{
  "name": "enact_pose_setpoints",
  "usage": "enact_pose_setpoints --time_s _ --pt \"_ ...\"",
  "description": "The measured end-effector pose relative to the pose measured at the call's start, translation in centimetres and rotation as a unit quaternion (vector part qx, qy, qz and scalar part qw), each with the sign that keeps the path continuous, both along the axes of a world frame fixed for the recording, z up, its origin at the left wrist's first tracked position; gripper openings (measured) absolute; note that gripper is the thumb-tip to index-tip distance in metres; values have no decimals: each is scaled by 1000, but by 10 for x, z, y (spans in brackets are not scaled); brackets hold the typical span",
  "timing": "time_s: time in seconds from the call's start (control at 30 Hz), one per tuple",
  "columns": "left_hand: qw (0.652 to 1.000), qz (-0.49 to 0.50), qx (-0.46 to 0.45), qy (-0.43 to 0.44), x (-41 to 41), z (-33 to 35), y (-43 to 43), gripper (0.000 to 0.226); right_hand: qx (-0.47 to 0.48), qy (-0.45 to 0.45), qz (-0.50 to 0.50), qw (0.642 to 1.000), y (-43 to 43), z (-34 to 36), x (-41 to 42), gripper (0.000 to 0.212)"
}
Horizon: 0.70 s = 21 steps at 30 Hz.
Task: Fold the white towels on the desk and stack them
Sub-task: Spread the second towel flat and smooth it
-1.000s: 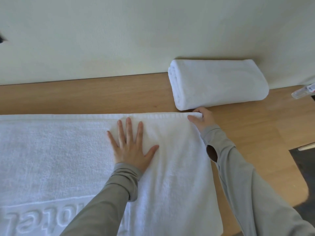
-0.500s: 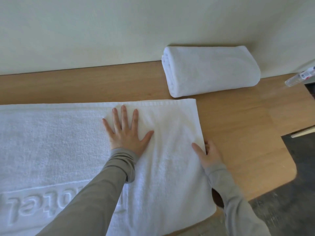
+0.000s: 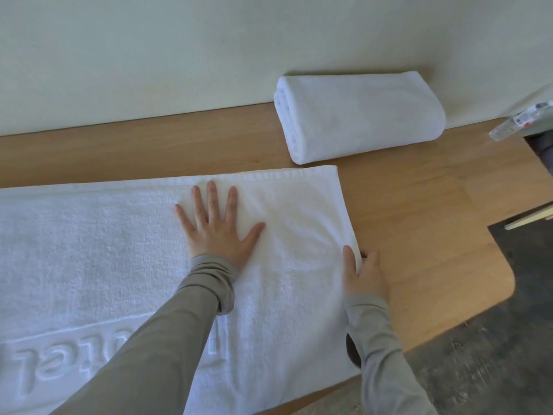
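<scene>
- On desk (image 3: 419, 211), light wood grain, rounded corner: flat towel (image 3: 104, 250), white terry, ribbed hem along far edge, raised lettering near front.
- Left hand (image 3: 217, 226): palm down on towel, fingers spread flat.
- Right hand (image 3: 366, 274): at towel's right edge, thumb on top, fingers curled under, pinching the edge.
- Folded towel (image 3: 359, 115): thick soft block, rounded fold at left, against wall (image 3: 179, 55), just beyond flat towel's far right corner.
- Clear bottle (image 3: 520, 121) at right, blurred.
</scene>
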<state>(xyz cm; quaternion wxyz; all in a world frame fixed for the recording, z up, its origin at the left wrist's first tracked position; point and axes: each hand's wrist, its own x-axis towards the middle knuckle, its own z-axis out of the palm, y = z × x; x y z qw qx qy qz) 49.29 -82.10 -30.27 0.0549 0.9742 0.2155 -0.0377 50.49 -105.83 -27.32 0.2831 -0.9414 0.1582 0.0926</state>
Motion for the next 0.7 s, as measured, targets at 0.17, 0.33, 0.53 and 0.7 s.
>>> enact_pose_setpoints --time_s 0.17,0.33,0.53,0.7 --pt "1000 -1 3 -5 0 -1 -1 87 20 -36 -33 999 -19 0 -50 27" --pt "1000 -5 6 -14 -1 -2 0 86 12 -50 -21 998 -37 -12 -65 19" --pt "1000 -10 3 -22 -2 -2 2 87 -16 -48 -40 998 -45 -12 -66 24" --pt "1000 -14 -1 -27 -2 -1 1 87 -39 -57 -32 997 -48 -13 -77 29"
